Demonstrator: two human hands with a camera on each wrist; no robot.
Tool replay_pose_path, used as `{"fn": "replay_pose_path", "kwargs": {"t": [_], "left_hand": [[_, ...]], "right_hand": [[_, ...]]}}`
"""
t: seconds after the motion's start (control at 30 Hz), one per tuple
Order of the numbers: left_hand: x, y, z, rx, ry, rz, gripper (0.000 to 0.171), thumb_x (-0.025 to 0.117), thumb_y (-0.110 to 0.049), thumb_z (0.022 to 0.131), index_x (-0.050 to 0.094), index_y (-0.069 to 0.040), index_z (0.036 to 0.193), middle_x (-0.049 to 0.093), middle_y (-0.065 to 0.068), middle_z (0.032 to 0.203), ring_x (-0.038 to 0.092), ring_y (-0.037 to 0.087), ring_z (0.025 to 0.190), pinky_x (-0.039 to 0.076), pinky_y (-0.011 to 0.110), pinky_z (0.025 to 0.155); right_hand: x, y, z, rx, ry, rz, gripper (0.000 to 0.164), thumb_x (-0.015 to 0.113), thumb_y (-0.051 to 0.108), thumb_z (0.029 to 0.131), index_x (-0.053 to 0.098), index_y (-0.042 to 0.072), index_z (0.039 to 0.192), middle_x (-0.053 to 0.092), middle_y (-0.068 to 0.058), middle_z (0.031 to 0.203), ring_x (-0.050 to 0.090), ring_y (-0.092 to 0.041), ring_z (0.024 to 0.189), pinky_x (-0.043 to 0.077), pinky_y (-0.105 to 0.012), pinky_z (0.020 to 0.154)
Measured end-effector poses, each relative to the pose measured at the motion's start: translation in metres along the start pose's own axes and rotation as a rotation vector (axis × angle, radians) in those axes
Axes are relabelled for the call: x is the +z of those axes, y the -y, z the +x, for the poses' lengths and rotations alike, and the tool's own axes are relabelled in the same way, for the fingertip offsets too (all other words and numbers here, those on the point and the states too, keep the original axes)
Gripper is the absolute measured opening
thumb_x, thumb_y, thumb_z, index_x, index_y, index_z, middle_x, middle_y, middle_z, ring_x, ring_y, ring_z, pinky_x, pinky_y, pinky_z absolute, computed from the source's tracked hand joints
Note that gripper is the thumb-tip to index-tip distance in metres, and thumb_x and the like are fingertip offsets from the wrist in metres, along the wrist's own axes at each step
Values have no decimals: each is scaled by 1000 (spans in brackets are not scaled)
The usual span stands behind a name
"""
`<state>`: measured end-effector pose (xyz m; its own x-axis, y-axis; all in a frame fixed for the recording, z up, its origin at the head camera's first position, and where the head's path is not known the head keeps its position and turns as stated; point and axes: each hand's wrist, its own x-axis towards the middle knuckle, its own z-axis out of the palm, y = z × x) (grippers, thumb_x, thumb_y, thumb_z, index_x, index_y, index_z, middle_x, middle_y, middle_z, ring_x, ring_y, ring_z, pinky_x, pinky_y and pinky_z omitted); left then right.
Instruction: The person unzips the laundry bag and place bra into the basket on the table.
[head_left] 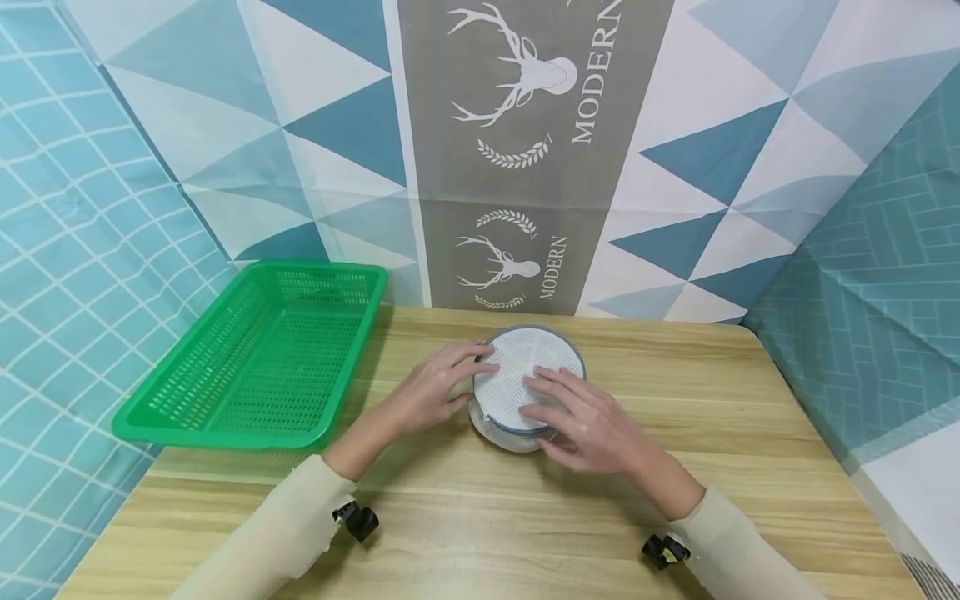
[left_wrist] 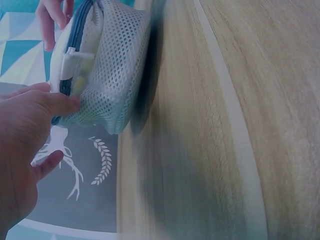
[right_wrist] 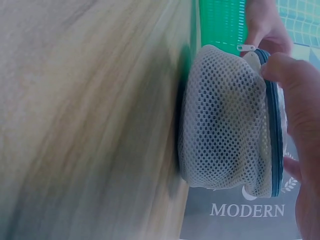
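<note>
A round white mesh laundry bag point(head_left: 517, 392) with a blue-grey zipper rim stands on the wooden table. Its mesh lid faces up, and pale contents show faintly through the side. My left hand point(head_left: 442, 379) holds the rim at the left, thumb at the side and fingers over the lid's edge. Close to that thumb is the white zipper pull point(left_wrist: 77, 60). On the other side, my right hand point(head_left: 588, 421) rests spread fingertips on the lid, its thumb at the near right rim. The right thumb point(right_wrist: 280, 67) touches the zipper rim in the right wrist view.
A green plastic basket point(head_left: 341, 400) with slotted walls stands on the table to the left. Behind the table point(head_left: 720, 467) hangs a patterned cloth wall point(head_left: 498, 183) with deer prints. Blue tiled sheets flank both sides.
</note>
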<state>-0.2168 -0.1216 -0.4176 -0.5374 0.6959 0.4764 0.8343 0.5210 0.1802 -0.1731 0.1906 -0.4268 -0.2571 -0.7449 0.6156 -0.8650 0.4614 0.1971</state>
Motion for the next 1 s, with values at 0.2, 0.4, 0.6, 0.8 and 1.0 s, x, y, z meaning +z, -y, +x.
{"fn": "replay_pose_path", "kwargs": {"t": [0.2,0.4,0.6,0.8,1.0], "left_hand": [[1,1,0,6,-1,-18,55,94,-4,87,77,-10,139,69,16,158,65,40,149,56,56,124],[3,2,-1,22,-11,-22,48,93,-8,90,79,-8,135,74,16,149,65,43,147,55,58,124],[5,1,-2,84,-49,28,40,95,-15,88,81,-8,125,81,11,132,69,39,139,58,53,121],[4,-5,-2,121,-62,105,35,99,-27,85,84,-15,114,84,4,121,74,31,131,64,47,111],[5,-7,-3,130,-79,112,38,102,-30,82,84,-17,112,82,2,121,73,26,125,65,44,104]], "right_hand": [[1,1,0,12,25,-20,54,98,24,73,81,18,125,77,-13,145,72,-36,137,66,-58,108],[2,-1,-2,25,19,8,50,92,18,74,80,17,122,77,-14,145,73,-37,137,65,-58,109],[3,-4,-4,41,13,34,51,84,11,72,79,15,123,77,-16,145,72,-39,137,65,-58,109],[3,-5,-4,53,11,19,52,80,5,71,80,15,122,77,-16,144,72,-39,136,65,-55,110],[2,-3,-4,53,17,14,51,78,4,70,81,15,120,77,-16,144,72,-39,137,64,-55,111]]}}
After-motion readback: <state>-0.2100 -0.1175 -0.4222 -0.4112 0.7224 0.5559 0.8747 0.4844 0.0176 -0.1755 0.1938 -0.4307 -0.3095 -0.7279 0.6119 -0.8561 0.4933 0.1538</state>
